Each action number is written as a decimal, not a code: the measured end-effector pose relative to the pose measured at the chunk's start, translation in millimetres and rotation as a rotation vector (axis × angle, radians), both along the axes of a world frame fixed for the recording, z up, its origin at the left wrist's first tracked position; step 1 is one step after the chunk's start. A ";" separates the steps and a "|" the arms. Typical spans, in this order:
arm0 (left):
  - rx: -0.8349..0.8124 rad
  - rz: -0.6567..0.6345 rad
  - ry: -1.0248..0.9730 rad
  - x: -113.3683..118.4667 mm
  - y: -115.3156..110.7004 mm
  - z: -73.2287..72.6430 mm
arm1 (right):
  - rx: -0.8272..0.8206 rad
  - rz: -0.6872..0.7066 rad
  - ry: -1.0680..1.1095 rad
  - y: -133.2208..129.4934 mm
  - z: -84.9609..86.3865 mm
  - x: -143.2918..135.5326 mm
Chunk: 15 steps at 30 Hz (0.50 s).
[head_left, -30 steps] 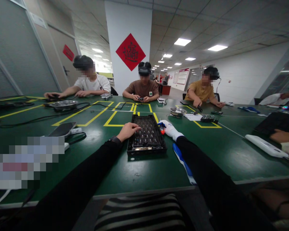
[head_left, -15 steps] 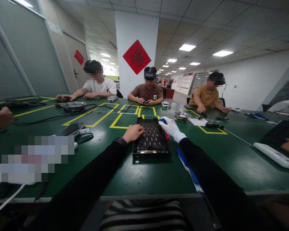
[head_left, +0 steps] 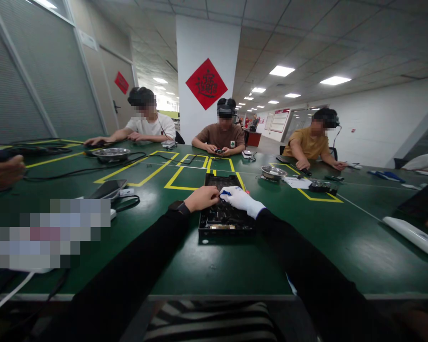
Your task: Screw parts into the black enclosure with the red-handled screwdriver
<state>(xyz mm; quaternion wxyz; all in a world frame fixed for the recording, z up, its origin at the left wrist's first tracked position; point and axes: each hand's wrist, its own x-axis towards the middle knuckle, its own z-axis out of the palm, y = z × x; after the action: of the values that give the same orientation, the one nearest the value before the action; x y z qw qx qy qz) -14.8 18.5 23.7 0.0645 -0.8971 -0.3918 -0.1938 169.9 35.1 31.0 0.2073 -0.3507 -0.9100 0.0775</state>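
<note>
Centrally, a black tray (head_left: 209,232) lies on the green table (head_left: 235,266) beneath a bare left hand (head_left: 202,198) and a gloved right hand (head_left: 241,200), fingers curled, any grasp hidden, so their crowding could make them collide or nudge the tray askew.

The room is fairly dim, lit by white ceiling lights (head_left: 282,71) and pale brightness at the back left. The green table (head_left: 178,270) carries soft glare, strongest at right. The black tray (head_left: 209,232) and dark sleeves (head_left: 128,256) lose detail in shadow. Wide-angle distortion tilts the glass wall (head_left: 39,71); pixel blocks hide faces and the lower-left clutter.
</note>
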 end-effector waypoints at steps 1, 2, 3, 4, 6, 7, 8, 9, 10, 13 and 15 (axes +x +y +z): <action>0.007 0.005 -0.017 -0.2 -1.2 0.3 | -0.026 0.014 0.048 1.9 -1.2 0.6; 0.025 0.020 -0.035 -0.5 -2.8 0.8 | -0.044 0.025 0.090 3.6 -2.1 0.9; 0.054 0.042 -0.054 -0.7 -4.5 1.6 | -0.052 0.035 0.125 5.0 -2.7 0.8; 0.090 0.064 -0.073 -0.9 -6.4 2.7 | -0.054 0.045 0.152 6.0 -3.0 0.6; 0.164 0.089 -0.104 -0.9 -10.1 5.0 | -0.043 0.055 0.187 6.8 -3.2 0.2; 0.191 0.087 -0.110 -0.8 -11.7 5.9 | -0.038 0.047 0.201 6.6 -3.3 0.1; 0.210 0.081 -0.110 -0.5 -12.8 6.6 | -0.036 0.032 0.217 6.1 -3.4 0.2; 0.222 0.072 -0.105 -0.3 -13.6 7.0 | -0.038 0.014 0.237 5.4 -3.6 0.4; 0.230 0.066 -0.101 -0.2 -14.1 7.1 | -0.042 -0.004 0.256 4.5 -3.9 0.7; 0.241 0.056 -0.092 -0.3 -14.0 6.4 | -0.060 -0.041 0.278 1.6 -4.9 2.0; 0.247 0.053 -0.089 -0.5 -13.7 5.9 | -0.051 -0.055 0.260 -0.9 -4.8 3.0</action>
<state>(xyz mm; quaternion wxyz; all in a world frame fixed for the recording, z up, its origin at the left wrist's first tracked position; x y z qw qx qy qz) -15.3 4.7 29.6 0.1624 -0.8622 -0.3910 -0.2783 172.9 34.1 26.1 0.3168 -0.3677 -0.8631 0.1396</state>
